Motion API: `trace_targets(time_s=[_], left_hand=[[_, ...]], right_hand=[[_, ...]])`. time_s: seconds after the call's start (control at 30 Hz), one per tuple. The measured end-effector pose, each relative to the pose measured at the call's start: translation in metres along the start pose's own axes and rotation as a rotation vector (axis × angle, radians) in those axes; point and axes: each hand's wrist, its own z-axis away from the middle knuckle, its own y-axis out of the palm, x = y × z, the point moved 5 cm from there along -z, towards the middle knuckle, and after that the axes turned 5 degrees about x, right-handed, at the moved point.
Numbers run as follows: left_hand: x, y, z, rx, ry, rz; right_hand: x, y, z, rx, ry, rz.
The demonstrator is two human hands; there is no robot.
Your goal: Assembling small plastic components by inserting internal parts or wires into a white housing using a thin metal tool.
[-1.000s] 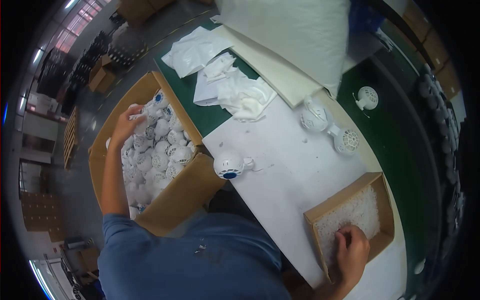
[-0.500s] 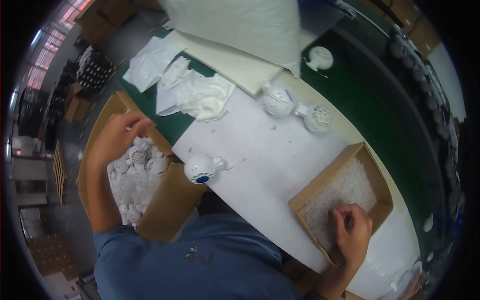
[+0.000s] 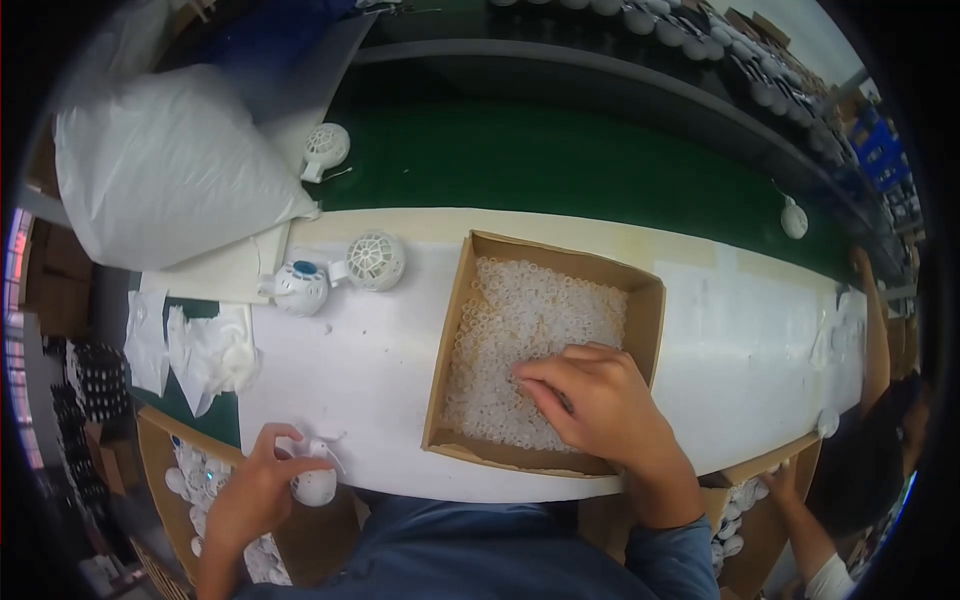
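2 white globe units (image 3: 375, 260) far L on white tabletop (image 3: 400, 350), finished or not unclear; lots more in carton (image 3: 315, 535) near L, so prob. plenty left. L hand (image 3: 252, 492) curled at near globe (image 3: 316, 489), thumb overlapping it, can't tell if gripped. R hand (image 3: 608, 405) narrow, tips pinched among clear rings (image 3: 530, 300) in cardbd box (image 3: 452, 345), ring held or not hidden; near globe well L of R grip

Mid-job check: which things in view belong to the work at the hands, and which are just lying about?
Likely in the work:
white round unit at the left hand
small clear rings at the right hand
shallow cardboard box holding those rings

Apparently just lying about:
bulky white plastic bundle
crumpled white sheets
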Motion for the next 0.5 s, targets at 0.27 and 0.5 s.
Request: trace_targets(time_s=[0.27,0.5], left_hand=[[-0.022,0.013,-0.006,-0.280,0.006,0.398],[-0.044,0.028,-0.027,-0.228,0.177,-0.018]], right_hand=[[-0.003,0.005,0.002,0.024,-0.018,0.015],[-0.003,0.006,0.002,0.022,-0.032,0.016]])
